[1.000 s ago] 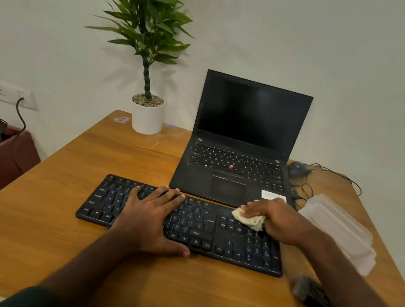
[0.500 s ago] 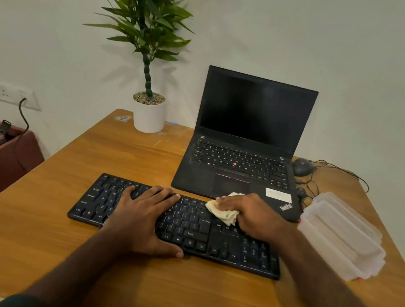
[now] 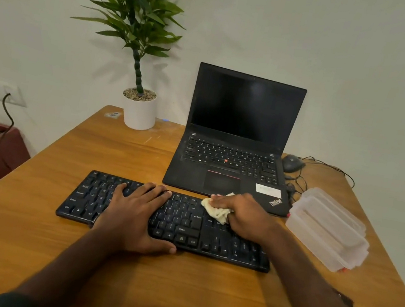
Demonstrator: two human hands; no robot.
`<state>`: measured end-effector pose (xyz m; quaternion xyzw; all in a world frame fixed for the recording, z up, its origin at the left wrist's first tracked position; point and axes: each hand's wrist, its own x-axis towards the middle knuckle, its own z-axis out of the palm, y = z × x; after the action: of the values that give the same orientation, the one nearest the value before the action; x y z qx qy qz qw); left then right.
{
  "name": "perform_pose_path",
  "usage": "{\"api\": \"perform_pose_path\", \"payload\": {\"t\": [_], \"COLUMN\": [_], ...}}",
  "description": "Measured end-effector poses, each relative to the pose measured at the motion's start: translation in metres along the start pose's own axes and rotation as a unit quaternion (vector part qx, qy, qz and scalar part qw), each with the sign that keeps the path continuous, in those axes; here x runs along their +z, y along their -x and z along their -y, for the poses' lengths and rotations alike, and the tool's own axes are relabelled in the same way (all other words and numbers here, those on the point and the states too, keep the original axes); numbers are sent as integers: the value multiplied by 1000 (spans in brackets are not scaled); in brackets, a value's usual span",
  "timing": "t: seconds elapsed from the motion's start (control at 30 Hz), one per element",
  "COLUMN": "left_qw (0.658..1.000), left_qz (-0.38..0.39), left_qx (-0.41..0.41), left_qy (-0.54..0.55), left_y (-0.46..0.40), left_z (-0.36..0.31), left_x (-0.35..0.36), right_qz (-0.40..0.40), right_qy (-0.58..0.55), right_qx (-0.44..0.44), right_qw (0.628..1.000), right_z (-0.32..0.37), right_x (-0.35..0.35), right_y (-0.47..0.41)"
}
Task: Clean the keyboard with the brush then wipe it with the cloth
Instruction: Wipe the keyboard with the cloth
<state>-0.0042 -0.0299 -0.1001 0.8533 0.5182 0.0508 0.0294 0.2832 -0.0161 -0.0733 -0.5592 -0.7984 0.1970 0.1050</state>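
While the left hand (image 3: 132, 211) lies flat on the keyboard (image 3: 166, 218) — long axis left to right, near table edge — the cloth (image 3: 216, 210) is bunched in the right hand (image 3: 242, 213) at its far-right keys; unwiped keys lie leftward.

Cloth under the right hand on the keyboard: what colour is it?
Cream, off-white: the crumpled cream cloth shows best in the head view, the only one.

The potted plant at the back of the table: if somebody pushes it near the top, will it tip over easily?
Probably yes. The potted plant carries tall, spreading foliage over a narrow white pot, so it looks top-heavy. The pebbles in the pot may steady it somewhat.
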Motion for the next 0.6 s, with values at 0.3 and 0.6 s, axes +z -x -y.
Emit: {"api": "perform_pose_path", "payload": {"t": [0.3, 0.6], "left_qw": [1000, 1000], "left_qz": [17, 21], "left_qx": [-5, -9], "left_qy": [-9, -12], "left_y": [1, 0], "left_z": [0, 0], "left_x": [-4, -1], "right_qz": [-194, 52], "right_qy": [-304, 20], "right_qx": [90, -29], "right_qw": [928, 998], "right_z": [6, -9], "right_x": [-14, -12], "right_y": [-22, -5]}}
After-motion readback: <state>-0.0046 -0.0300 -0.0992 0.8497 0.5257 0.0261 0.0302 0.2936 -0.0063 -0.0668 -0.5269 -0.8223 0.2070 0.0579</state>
